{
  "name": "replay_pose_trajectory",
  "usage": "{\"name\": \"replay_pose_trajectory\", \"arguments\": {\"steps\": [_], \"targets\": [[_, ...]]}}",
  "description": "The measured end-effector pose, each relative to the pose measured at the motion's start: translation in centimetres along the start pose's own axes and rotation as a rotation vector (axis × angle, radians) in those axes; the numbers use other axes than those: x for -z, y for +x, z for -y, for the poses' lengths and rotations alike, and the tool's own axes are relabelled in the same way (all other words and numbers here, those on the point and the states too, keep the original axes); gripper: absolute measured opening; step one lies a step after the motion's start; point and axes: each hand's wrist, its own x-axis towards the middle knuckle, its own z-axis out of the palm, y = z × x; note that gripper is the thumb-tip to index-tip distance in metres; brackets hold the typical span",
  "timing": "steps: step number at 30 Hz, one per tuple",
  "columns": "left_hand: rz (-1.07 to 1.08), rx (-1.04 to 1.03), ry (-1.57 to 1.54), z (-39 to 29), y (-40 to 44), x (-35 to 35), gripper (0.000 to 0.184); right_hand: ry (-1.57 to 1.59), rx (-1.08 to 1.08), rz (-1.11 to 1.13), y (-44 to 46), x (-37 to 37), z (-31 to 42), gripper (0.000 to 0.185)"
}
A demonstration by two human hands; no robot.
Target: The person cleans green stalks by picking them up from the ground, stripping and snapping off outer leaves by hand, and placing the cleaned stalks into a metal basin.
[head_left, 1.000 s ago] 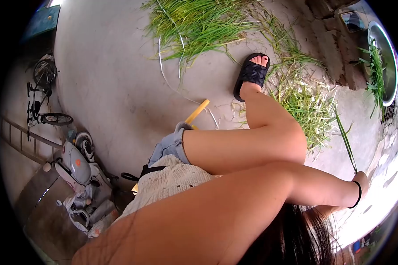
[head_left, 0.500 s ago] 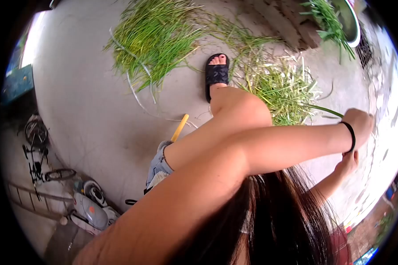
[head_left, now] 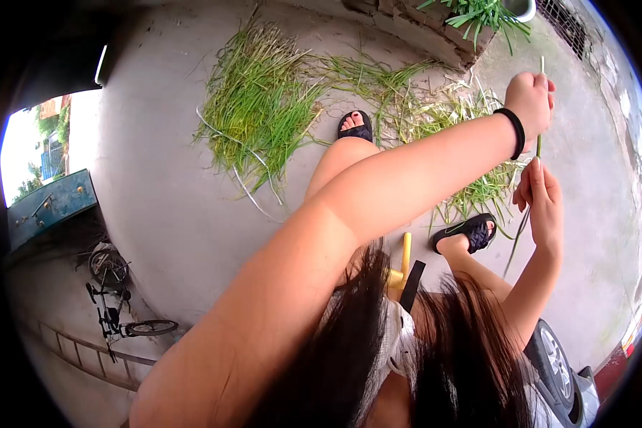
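Note:
My left hand [head_left: 529, 101], with a black band at the wrist, is closed around a thin green stalk [head_left: 539, 145] at the right. The stalk's tip sticks up above the fist. Just below, my right hand [head_left: 546, 207] pinches the same stalk between thumb and fingers, and its lower end hangs toward the floor. To the left of the hands lies a heap of green and pale trimmings [head_left: 442, 118]. A larger heap of long grass-like green stalks [head_left: 253, 107] is spread farther left, with a white cord [head_left: 246, 191] over its edge.
Leafy greens [head_left: 483, 18] hang over a block at the top, beside a white bowl [head_left: 524, 10]. A sandalled foot [head_left: 471, 234] rests near the trimmings. A yellow bar [head_left: 406, 253] stands close to my body. At left are a bicycle [head_left: 110, 317] and a ladder [head_left: 96, 359].
Both hands have moved up in the view, the left one also leftward. The right hand, partly hidden before behind the left forearm, now shows clearly on the stalk. The camera view has shifted.

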Motion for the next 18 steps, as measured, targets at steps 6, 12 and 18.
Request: {"name": "replay_pose_trajectory", "arguments": {"steps": [6, 12, 18], "targets": [[-0.221, -0.441, 0.092, -7.7, 2.8, 5.9, 0.019, -0.137, -0.066, 0.103, -2.2, 1.6, 0.8, 0.04], [0.061, 0.065, 0.632, -5.3, -1.0, 3.6, 0.048, 0.289, -0.06, -0.036, -1.4, 2.7, 0.9, 0.039], [0.415, 0.371, 0.356, -1.0, -2.9, 1.8, 0.036, 0.434, -0.062, 0.053, -1.0, 2.2, 0.7, 0.04]]}}
